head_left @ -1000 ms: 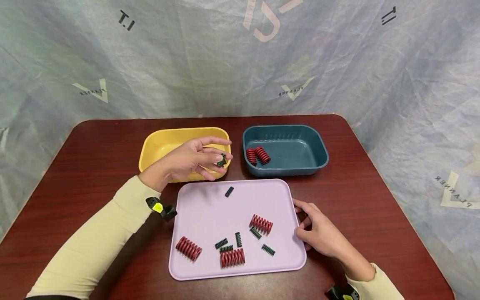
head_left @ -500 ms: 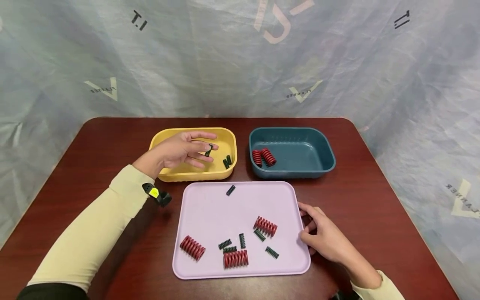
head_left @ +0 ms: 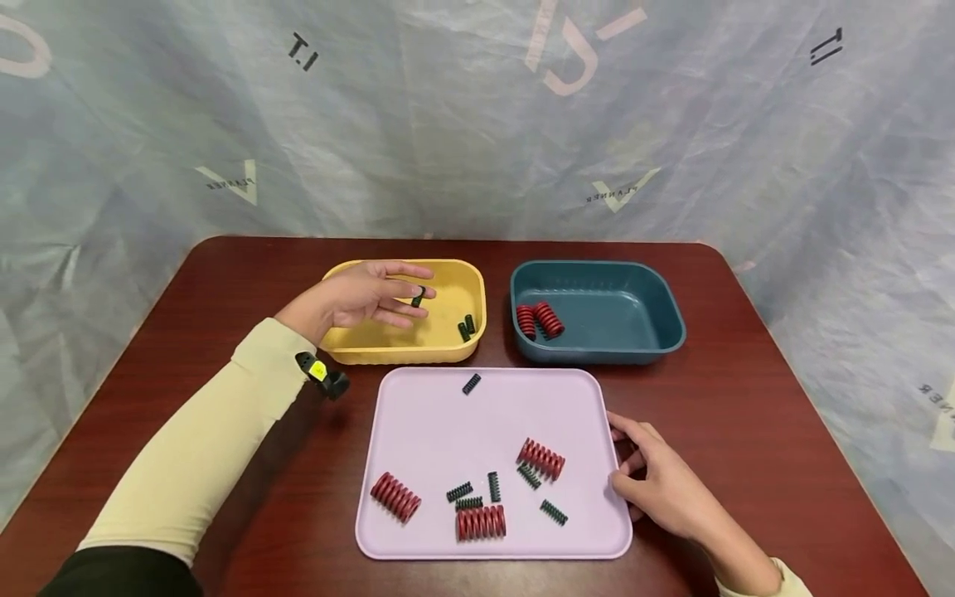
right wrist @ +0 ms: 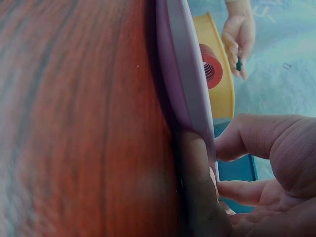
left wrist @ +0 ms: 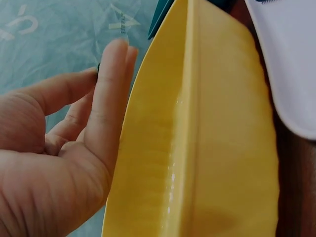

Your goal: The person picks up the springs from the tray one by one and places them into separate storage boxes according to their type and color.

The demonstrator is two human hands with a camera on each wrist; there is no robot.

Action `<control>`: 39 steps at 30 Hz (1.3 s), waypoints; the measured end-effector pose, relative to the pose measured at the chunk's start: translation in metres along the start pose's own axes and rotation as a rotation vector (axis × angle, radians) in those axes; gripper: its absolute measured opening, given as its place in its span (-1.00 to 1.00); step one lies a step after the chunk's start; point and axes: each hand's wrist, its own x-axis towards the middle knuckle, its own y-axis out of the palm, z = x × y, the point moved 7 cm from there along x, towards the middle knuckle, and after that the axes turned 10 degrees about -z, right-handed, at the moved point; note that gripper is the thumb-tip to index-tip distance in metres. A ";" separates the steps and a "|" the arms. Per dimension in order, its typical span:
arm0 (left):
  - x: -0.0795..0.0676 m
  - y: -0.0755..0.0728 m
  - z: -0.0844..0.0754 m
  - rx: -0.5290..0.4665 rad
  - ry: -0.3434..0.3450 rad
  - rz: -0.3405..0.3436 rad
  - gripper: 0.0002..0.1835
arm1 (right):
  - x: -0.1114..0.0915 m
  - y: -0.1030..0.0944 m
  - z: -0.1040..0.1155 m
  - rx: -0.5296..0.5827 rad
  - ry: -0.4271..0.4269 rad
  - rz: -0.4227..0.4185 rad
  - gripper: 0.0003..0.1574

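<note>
My left hand (head_left: 366, 297) is over the yellow bin (head_left: 451, 278), pinching a small dark green spring (head_left: 419, 297) between thumb and finger, the other fingers spread. Two more green springs (head_left: 464, 332) lie at the bin's right end. My right hand (head_left: 664, 485) grips the right edge of the lilac tray (head_left: 440, 431); in the right wrist view, the thumb (right wrist: 247, 136) is at the rim with a finger along the underside. Three big red springs (head_left: 481, 523) and several small green springs (head_left: 494, 486) lie on the tray. A darker small spring (head_left: 471, 383) sits near its far edge.
Right of the yellow bin stands a teal bin (head_left: 619, 319) with two red springs (head_left: 548, 318) in its left end. Both bins stand behind the tray on a dark red-brown wooden table (head_left: 746, 414). A grey printed sheet (head_left: 462, 149) hangs behind.
My left hand has moved back and left over the yellow bin. Two green springs now show inside it; one stays in the fingers. The right hand keeps hold of the tray. The head view has shifted.
</note>
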 end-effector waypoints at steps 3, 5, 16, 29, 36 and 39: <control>0.003 -0.003 -0.001 -0.007 -0.026 -0.010 -0.43 | -0.002 -0.001 -0.001 0.000 -0.005 -0.015 -0.04; 0.005 -0.006 -0.002 -0.003 -0.040 -0.019 -0.43 | -0.003 -0.001 -0.001 -0.001 -0.011 -0.023 -0.04; 0.022 -0.025 -0.001 0.063 -0.121 -0.055 -0.45 | -0.002 0.001 -0.001 0.005 -0.019 -0.025 -0.03; 0.038 -0.025 0.005 0.164 -0.208 -0.059 -0.50 | -0.001 0.000 -0.003 0.014 -0.005 -0.005 -0.03; 0.043 -0.025 0.008 0.193 -0.236 -0.036 -0.47 | 0.000 0.000 -0.003 0.013 -0.008 -0.008 -0.03; 0.045 -0.028 0.009 0.205 -0.235 -0.031 -0.47 | 0.000 0.000 -0.004 0.011 -0.006 -0.006 -0.02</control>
